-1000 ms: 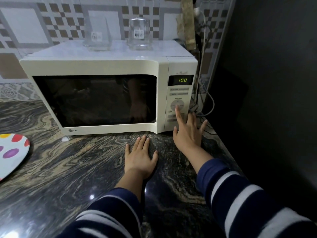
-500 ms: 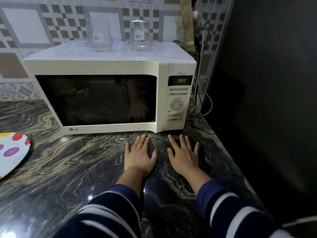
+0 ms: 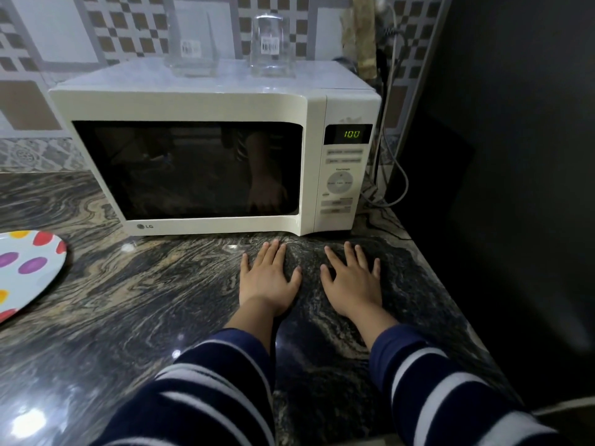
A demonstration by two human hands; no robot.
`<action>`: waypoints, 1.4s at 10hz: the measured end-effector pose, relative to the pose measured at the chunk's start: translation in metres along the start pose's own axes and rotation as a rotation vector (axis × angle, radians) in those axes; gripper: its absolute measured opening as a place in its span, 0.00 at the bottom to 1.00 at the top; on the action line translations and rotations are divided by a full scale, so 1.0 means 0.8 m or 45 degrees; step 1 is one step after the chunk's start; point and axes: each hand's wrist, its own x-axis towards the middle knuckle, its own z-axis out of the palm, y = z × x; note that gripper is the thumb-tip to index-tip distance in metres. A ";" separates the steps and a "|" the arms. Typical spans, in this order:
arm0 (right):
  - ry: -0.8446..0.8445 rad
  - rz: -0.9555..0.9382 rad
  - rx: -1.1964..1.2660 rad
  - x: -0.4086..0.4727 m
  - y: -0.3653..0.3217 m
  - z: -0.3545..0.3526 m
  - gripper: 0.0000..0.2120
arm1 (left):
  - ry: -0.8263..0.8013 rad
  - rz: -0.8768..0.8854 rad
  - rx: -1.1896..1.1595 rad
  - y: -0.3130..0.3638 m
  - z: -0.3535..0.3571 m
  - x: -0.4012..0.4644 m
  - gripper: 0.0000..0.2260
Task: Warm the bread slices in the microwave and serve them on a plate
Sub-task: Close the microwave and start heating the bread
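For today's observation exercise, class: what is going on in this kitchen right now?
A person waits at a closed microwave whose display reads 100. The left hand and right hand lie flat and open on the stone counter, holding nothing. A spotted plate sits at the left edge. No bread is visible.

Two clear glass containers are standing at the far side, up against the tiled wall: a square one [image 3: 192, 48] on the left and a rounder jar [image 3: 271, 46] to its right, each wearing a barcode sticker (the print is too small to read). A grey cable [image 3: 400, 175] is hanging down on the far right and looping onto the dark, swirl-veined stone counter [image 3: 135, 304]. The checkered wall tiles [image 3: 128, 24] are running behind everything.
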 end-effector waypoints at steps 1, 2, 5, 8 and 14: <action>-0.004 -0.001 -0.003 -0.001 -0.001 -0.001 0.26 | 0.003 0.002 0.007 0.000 0.000 0.000 0.30; -0.009 -0.002 -0.002 -0.002 0.000 -0.001 0.26 | 0.005 0.003 0.003 0.000 0.000 0.000 0.30; -0.011 0.003 -0.002 -0.001 -0.001 0.000 0.26 | 0.008 0.003 -0.008 -0.001 -0.001 0.001 0.31; -0.019 -0.004 -0.003 -0.002 0.000 -0.001 0.26 | 0.009 0.003 -0.012 -0.001 0.000 0.000 0.31; -0.069 0.017 0.064 0.004 0.001 -0.010 0.26 | 0.002 0.000 -0.025 0.001 -0.002 0.000 0.31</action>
